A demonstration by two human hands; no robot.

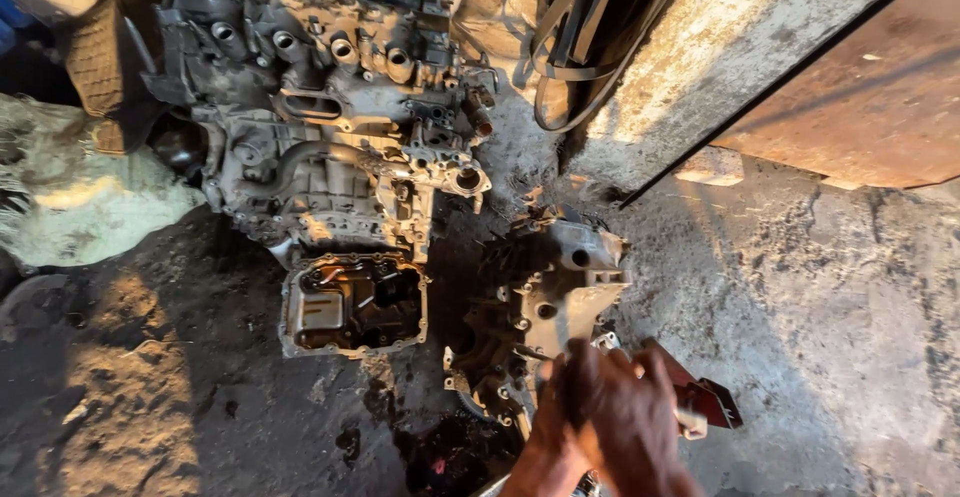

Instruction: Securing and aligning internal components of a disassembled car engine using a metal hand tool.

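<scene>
At the far left a pale, dusty heap [70, 207] lies on the dark, oil-stained ground [200, 407]. Right of it stands a large grimy engine block [320, 107], its row of round ports facing up, with an open oil pan [353, 303] just below it, nearer the viewer. Near the middle sits a smaller grey metal casing [545, 297], apart from the pan. At the near edge one hand [610, 422] rests against the near end of this casing, its fingers curled around a dark handle-like tool [572, 382]; whether it is the left or right hand cannot be told. Just right of the hand lies a dark red flat piece [705, 397]. Black belts [570, 47] hang at the far centre, beside a pale concrete slab [720, 47] and a brown panel [870, 97] at far right.
</scene>
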